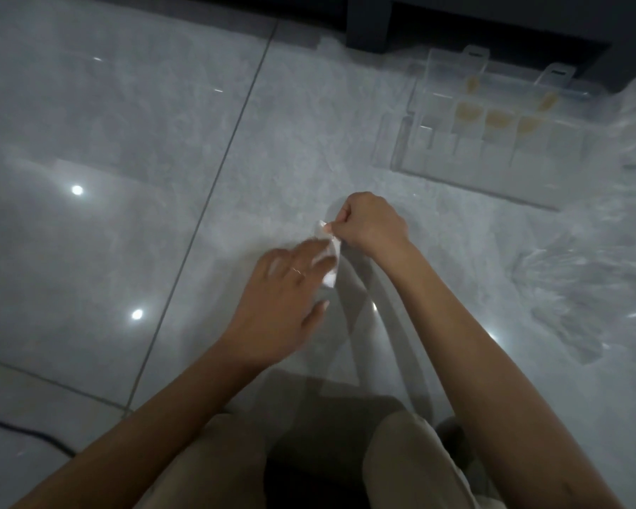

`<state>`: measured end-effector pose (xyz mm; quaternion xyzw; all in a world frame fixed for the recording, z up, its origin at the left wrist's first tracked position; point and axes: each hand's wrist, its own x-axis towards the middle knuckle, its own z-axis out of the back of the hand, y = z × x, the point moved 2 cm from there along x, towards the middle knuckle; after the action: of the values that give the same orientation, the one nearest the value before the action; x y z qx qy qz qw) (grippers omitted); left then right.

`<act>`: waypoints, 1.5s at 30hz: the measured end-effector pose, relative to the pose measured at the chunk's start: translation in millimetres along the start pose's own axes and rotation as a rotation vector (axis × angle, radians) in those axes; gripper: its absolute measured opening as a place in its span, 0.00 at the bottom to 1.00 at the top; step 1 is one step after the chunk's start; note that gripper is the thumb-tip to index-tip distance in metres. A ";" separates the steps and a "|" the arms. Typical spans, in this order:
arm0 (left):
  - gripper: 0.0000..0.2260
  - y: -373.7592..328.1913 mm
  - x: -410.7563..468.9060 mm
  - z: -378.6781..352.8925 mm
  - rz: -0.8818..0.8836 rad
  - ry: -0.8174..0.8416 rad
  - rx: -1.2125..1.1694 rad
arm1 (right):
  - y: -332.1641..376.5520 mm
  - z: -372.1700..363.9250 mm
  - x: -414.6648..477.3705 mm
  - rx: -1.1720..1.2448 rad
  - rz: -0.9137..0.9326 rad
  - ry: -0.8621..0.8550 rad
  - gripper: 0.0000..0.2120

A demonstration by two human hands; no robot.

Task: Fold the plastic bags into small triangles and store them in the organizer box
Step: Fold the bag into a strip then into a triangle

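A clear plastic bag folded into a narrow strip (330, 274) lies on the grey tiled floor in front of me. My right hand (371, 224) pinches the strip's far end with curled fingers. My left hand (283, 288) lies over the strip with its fingers stretched out, pressing it down; motion blurs the fingertips. The clear organizer box (492, 141) stands open at the upper right, and several of its compartments hold yellowish folded pieces.
A heap of loose clear plastic bags (595, 288) lies on the floor at the right. A dark piece of furniture (492, 20) stands behind the box. A black cable (23, 431) runs across the lower left. My knees (309, 464) are at the bottom.
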<state>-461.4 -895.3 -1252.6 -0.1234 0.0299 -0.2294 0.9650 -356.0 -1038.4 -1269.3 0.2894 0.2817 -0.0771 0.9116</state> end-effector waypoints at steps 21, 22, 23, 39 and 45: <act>0.36 -14.8 -4.3 -17.2 -0.041 0.332 0.171 | -2.3 -13.6 -16.2 -0.057 0.087 -0.191 0.08; 0.38 -14.5 -8.6 -21.1 -0.037 0.370 0.180 | -1.6 -14.3 -17.8 -0.070 0.091 -0.202 0.09; 0.39 -13.4 -13.8 -24.6 -0.040 0.399 0.191 | -1.1 -15.3 -19.5 -0.090 0.093 -0.214 0.10; 0.46 -6.0 -17.9 -16.4 -0.057 0.624 0.174 | 11.0 -16.1 -22.2 -0.284 0.401 -0.103 0.09; 0.39 -12.6 -12.5 -9.5 0.000 0.704 0.190 | 7.4 -14.1 -13.2 0.185 0.360 0.037 0.11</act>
<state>-479.1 -902.7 -1258.6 0.0534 0.3386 -0.2595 0.9028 -371.3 -1024.6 -1267.9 0.4188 0.2339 0.0667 0.8749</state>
